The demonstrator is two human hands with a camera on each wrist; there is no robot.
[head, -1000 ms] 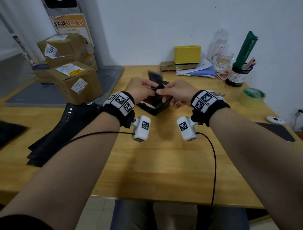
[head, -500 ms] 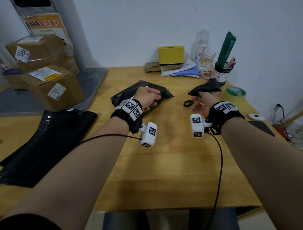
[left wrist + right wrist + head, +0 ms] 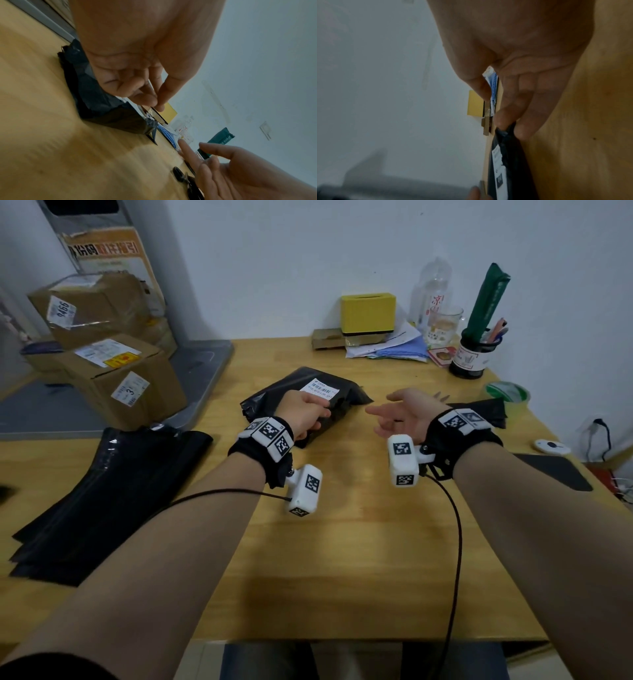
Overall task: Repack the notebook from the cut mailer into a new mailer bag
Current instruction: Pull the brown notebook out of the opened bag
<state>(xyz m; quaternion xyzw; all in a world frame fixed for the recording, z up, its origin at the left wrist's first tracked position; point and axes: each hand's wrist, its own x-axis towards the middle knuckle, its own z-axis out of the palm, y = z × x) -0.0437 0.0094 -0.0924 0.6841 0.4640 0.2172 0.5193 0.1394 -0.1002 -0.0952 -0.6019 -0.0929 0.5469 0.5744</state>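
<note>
The cut black mailer (image 3: 329, 409) with a white label (image 3: 320, 389) lies mid-table; the notebook inside is hidden. My left hand (image 3: 308, 416) rests on its near left part, fingers curled round the plastic (image 3: 96, 94). My right hand (image 3: 383, 414) hovers empty just right of the mailer's corner (image 3: 503, 132), its fingers (image 3: 190, 155) loosely straight; whether they touch the corner I cannot tell. A cut-off black strip (image 3: 486, 412) lies behind my right wrist. The stack of new black mailer bags (image 3: 102, 491) sits at the table's left.
Scissors (image 3: 442, 397) lie beside the strip, handles (image 3: 178, 174) toward me. Labelled cardboard boxes (image 3: 120, 378) stand at the back left. A yellow box (image 3: 368, 313), papers, bottle, pen cup (image 3: 471, 357) and green tape roll (image 3: 507, 393) line the back right.
My right hand carried the torn-off strip to the right, let it go, and has come back empty toward the mailer. My left hand has stayed on the mailer.
</note>
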